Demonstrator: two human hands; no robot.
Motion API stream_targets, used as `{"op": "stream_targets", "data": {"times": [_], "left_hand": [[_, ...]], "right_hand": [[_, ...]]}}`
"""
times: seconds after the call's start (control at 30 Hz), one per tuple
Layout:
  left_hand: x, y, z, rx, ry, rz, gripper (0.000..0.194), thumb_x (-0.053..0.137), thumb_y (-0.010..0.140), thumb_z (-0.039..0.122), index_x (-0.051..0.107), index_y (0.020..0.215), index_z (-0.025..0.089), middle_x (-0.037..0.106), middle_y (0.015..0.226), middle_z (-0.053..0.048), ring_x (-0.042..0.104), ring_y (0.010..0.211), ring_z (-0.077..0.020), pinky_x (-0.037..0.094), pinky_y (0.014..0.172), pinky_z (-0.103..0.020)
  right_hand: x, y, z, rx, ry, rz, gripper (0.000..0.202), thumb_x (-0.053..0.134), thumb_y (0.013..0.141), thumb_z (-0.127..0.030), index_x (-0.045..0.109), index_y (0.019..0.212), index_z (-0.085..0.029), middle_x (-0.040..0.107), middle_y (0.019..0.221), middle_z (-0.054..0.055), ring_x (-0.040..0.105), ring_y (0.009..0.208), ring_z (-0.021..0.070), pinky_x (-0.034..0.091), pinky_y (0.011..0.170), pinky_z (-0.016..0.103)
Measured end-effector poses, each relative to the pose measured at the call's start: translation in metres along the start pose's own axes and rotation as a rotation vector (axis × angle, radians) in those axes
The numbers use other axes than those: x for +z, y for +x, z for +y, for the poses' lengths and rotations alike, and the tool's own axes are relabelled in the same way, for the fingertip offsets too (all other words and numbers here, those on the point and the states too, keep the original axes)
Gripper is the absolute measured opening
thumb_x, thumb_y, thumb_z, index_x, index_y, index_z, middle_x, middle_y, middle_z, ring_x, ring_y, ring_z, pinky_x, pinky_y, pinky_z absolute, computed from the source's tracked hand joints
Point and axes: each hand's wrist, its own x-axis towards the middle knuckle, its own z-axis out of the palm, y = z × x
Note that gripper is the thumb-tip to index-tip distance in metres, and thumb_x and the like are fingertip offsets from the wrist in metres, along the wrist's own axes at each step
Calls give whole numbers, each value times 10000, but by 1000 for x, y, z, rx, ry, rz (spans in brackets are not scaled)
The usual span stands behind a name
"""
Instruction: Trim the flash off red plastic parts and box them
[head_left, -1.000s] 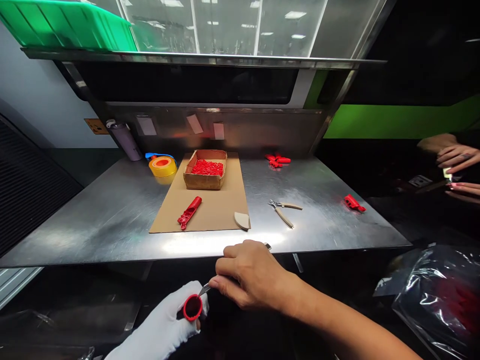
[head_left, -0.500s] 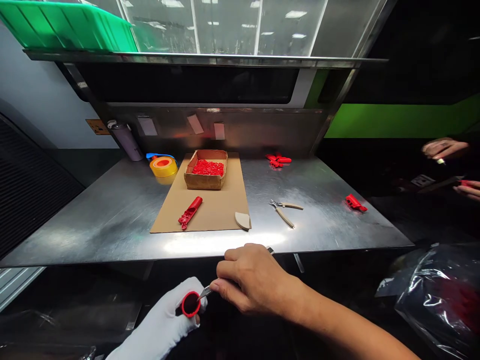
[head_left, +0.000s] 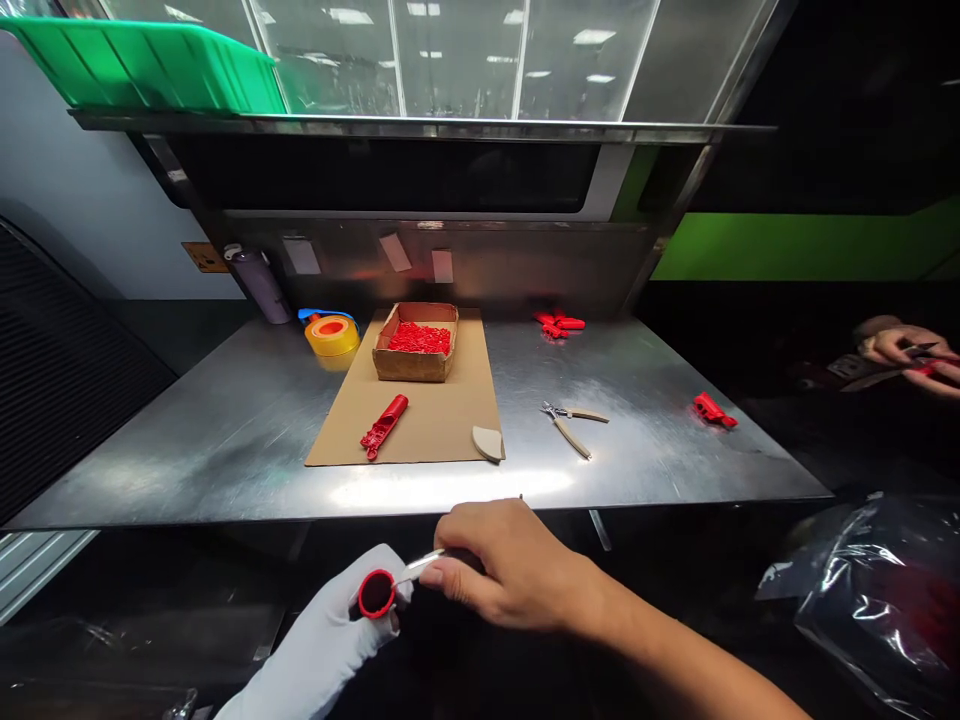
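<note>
Below the tabletop (head_left: pixel 225 450) edge, the red tube (head_left: pixel 376 594) sits clamped in the gloved left hand (head_left: pixel 330 640), mouth upward for access; right hand (head_left: pixel 510 565) fingers pinch a thin metal tool (head_left: pixel 420 568) at its rim.

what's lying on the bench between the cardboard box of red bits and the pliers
In the head view, between the cardboard box and the pliers lie only brown cardboard mat and bare steel bench.
</note>
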Motion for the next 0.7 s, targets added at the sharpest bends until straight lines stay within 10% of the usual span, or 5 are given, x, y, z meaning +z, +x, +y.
{"op": "stream_targets", "data": {"times": [0.2,0.43,0.7], "left_hand": [[8,6,-4,37,-18,70,241,704,777,395,715,947,224,664,904,-73,578,935,-299,469,870,-390],[19,12,-14,22,44,9,161,720,709,261,663,849,204,615,823,-38,552,835,-255,482,777,-360],[6,5,-23,147,140,36,313,561,875,473,430,764,211,387,794,8,362,733,-163,385,661,-269]], "right_hand": [[20,6,0,114,493,24,241,839,825,-206,609,895,-185,566,725,-77,509,652,108,323,542,169],[48,23,11,207,918,-107,188,691,854,-63,601,704,-132,596,674,-34,567,655,125,385,569,170],[27,10,15,142,397,86,156,679,932,-126,594,808,-167,564,736,-61,488,662,113,306,558,194]]}}
